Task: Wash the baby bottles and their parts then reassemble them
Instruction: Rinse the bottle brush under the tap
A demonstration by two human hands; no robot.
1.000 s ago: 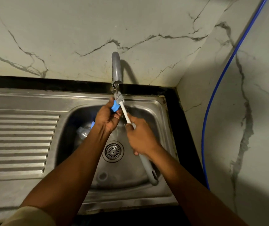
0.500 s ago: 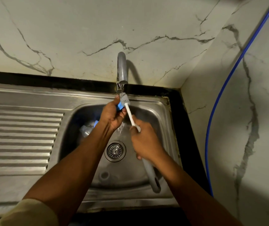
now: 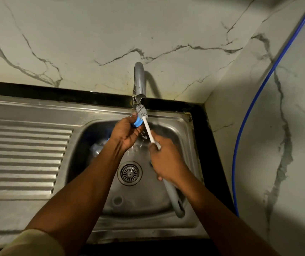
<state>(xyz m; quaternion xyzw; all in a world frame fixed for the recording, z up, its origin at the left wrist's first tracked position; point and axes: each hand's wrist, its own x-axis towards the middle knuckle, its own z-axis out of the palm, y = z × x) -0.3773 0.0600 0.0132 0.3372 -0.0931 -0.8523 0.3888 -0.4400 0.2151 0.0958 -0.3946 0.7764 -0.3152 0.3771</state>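
Scrubbing under the faucet (image 3: 139, 80), centre frame.
Left hand (image 3: 124, 133) grips a blue bottle ring (image 3: 136, 122); right hand (image 3: 166, 160) clasps the bottle brush (image 3: 148, 130) above the sink (image 3: 185, 126).

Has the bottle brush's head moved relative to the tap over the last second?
No. The brush head sits just below the tap spout as before, against the blue bottle part held in the left hand.

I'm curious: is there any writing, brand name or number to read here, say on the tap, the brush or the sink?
None: no text can be read in this view.
The tap, brush, blue part and sink show no lettering.
The clear bottle in the basin is too blurred to tell.
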